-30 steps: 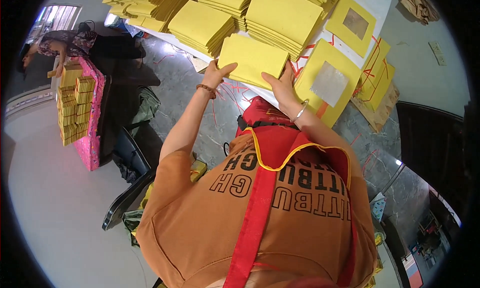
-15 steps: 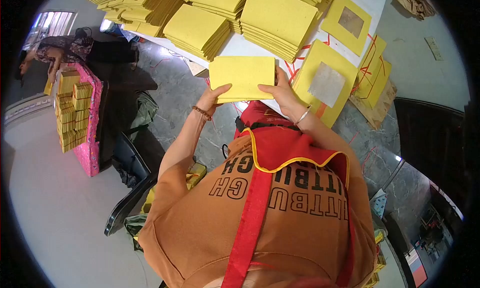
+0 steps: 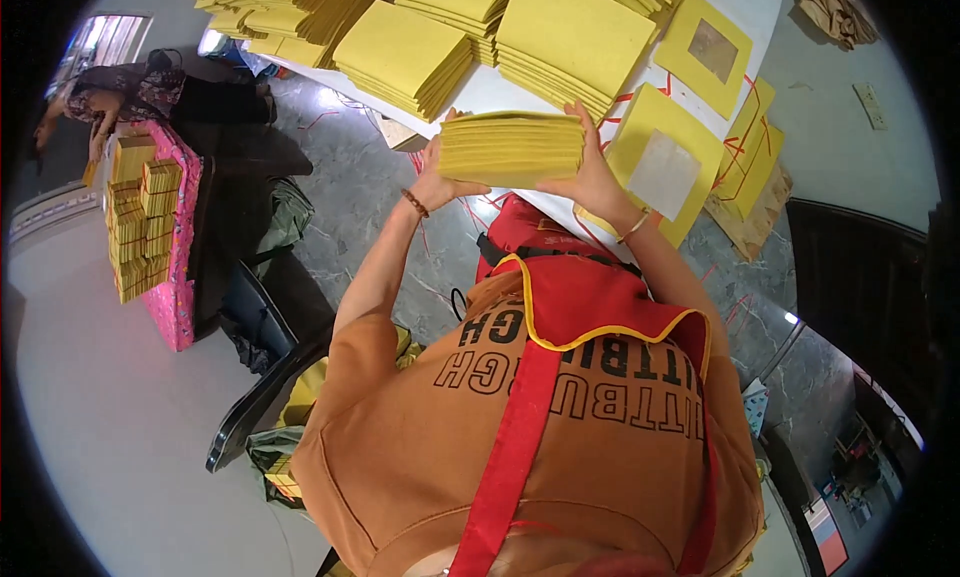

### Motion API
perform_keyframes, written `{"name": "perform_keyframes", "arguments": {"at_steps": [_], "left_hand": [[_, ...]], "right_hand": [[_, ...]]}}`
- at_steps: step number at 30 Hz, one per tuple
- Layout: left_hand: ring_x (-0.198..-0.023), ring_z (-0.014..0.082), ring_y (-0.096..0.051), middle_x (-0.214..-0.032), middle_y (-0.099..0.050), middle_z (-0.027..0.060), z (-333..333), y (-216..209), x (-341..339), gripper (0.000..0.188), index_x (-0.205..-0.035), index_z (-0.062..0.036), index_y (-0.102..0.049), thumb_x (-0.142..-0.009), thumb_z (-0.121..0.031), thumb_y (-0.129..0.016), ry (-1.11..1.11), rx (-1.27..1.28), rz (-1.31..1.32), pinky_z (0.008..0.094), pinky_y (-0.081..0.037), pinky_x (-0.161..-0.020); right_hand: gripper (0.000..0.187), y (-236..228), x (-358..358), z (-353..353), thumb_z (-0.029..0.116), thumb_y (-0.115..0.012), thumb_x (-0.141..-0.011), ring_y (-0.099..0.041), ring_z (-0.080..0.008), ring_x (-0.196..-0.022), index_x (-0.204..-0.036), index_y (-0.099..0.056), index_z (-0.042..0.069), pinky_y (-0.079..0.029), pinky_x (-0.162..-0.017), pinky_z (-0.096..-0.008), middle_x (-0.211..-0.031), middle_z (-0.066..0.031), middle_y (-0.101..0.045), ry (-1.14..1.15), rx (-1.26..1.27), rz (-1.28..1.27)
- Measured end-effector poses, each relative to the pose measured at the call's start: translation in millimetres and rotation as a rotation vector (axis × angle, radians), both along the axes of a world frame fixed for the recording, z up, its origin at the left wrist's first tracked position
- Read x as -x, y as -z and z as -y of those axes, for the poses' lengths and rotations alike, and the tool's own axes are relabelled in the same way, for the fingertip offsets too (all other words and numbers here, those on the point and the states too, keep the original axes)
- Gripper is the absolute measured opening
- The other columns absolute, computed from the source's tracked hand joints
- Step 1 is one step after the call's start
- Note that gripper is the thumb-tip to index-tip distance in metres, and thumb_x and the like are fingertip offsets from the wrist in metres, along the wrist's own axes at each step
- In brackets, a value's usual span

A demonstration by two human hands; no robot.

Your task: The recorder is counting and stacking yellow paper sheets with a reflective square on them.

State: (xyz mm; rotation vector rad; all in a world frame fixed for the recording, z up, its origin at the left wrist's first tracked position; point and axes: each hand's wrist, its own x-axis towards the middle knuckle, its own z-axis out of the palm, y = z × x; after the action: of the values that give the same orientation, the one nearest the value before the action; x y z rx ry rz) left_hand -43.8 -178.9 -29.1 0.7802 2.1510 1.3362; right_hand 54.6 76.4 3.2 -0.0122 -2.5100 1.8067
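Between my two hands is a thick stack of folded yellow paper (image 3: 512,149), with its layered long edge facing up toward me. My left hand (image 3: 440,185) grips the stack's left end, thumb along the lower side. On the right end, my right hand (image 3: 592,182) presses with its thumb below and fingers up the side. Just beyond lie more yellow paper stacks (image 3: 402,59) on the white table (image 3: 478,95). A flat yellow sheet with a grey square (image 3: 664,172) rests beside my right hand.
A second yellow sheet with a square (image 3: 712,47) and red strings (image 3: 735,149) lie at the table's right. At left, a co-worker (image 3: 135,97) bends by a pink-covered table (image 3: 180,277) bearing tied yellow bundles (image 3: 140,222). A black chair (image 3: 265,377) stands nearby.
The stack has been tipped from showing its flat top face to showing its layered edge. Both hands have shifted slightly right, onto its ends. The co-worker's arm has moved outward.
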Motion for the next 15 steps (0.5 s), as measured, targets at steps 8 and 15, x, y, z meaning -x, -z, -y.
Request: {"name": "perform_keyframes", "arguments": {"at_steps": [8, 15], "left_hand": [[-0.122, 0.0282, -0.039, -0.127, -0.047, 0.0154, -13.9, -4.5, 4.0, 0.088, -0.126, 0.0002, -0.041, -0.057, -0.033, -0.084, -0.009, 0.299, -0.283, 0.0426, -0.021, -0.105], [-0.120, 0.0222, -0.042, -0.130, -0.039, 0.0117, -27.3, -72.8, -26.5, 0.103, -0.138, -0.0118, -0.022, -0.058, -0.023, -0.086, -0.273, -0.735, 0.203, 0.0403, -0.038, -0.098]], "right_hand": [[0.091, 4.7, -4.4, -7.6, 0.011, -0.080, -0.067, -0.039, -0.0207, -0.123, -0.138, -0.023, 0.003, -0.037, -0.099, -0.0315, -0.136, -0.0142, -0.036, -0.001, -0.003, 0.076], [0.063, -19.0, -20.7, -22.6, 0.007, -0.071, -0.073, -0.043, -0.0191, -0.119, -0.129, -0.041, 0.005, -0.035, -0.101, -0.0344, -0.128, -0.0084, -0.047, -0.047, 0.781, 0.352]]}}
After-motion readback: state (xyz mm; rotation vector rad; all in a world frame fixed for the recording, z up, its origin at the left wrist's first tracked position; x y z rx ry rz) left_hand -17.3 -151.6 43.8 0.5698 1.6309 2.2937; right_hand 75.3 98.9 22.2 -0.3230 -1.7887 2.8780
